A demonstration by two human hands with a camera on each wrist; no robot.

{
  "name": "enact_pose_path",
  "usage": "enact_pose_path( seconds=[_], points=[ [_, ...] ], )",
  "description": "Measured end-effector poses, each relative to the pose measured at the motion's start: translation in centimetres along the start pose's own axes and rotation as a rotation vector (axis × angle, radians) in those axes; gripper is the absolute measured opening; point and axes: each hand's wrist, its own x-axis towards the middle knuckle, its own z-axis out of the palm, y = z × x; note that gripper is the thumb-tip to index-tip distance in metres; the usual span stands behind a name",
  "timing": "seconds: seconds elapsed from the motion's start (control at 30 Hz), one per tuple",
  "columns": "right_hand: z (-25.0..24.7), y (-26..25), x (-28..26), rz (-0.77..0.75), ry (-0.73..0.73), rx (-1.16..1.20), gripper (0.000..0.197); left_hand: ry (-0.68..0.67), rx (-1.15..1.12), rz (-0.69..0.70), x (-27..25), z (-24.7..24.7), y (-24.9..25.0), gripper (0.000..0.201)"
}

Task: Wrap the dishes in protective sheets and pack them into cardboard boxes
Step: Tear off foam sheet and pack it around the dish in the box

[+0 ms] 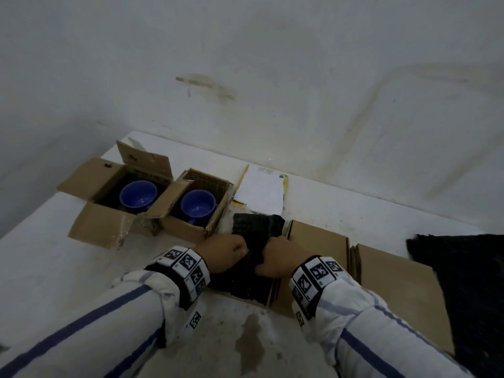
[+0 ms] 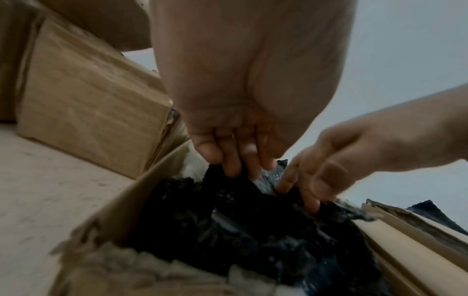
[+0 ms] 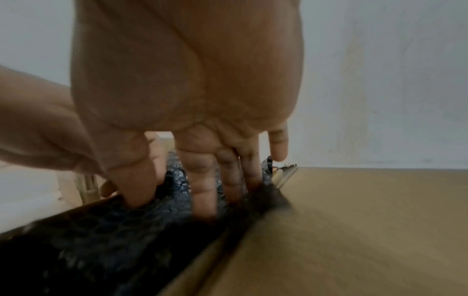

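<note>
A black bubble wrap bundle (image 1: 253, 227) fills an open cardboard box (image 1: 272, 293) in the middle of the white table. My left hand (image 1: 237, 251) and right hand (image 1: 268, 257) are close together on top of it, fingers dug into the wrap and gripping it. In the left wrist view the left hand (image 2: 238, 166) has its fingertips sunk into the wrap (image 2: 228, 230) inside the box wall (image 2: 131, 200). In the right wrist view the right hand (image 3: 177, 192) has wrap (image 3: 101, 240) between thumb and fingers. Whatever is inside the bundle is hidden.
Two open boxes at the back left each hold a blue cup (image 1: 138, 195) (image 1: 197, 204) on dark padding. White paper (image 1: 261, 190) lies behind the middle box. Flat cardboard pieces (image 1: 395, 282) lie to the right, with another black sheet (image 1: 463, 282) at the far right.
</note>
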Motion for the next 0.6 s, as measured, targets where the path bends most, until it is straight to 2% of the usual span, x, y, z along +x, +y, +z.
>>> enact_pose_path(
  seconds=[0.03,0.13,0.23,0.3,0.47,0.6],
  points=[
    [-0.3,-0.3,0.3,0.029,0.031,0.032,0.043,0.040,0.021,0.014,0.3,0.1,-0.1,0.019],
    [-1.0,-0.9,1.2,0.049,0.168,0.095,0.023,0.208,0.192,0.091,1.2,0.4,-0.4,0.021],
    [-0.5,-1.4,2.1,0.095,0.125,0.208,0.039,0.266,0.494,0.098,1.4,1.3,-0.3,0.036],
    [0.0,-1.5,2.7,0.147,0.102,0.271,0.048,0.236,0.549,0.053,1.5,2.0,-0.3,0.049],
    [0.6,-0.9,4.2,0.203,0.034,0.365,0.077,0.119,0.419,-0.053,2.5,2.2,-1.0,0.071],
    [0.6,-0.7,5.3,0.217,-0.001,0.331,0.081,0.030,0.395,-0.084,3.6,1.9,-1.6,0.081]
  ],
)
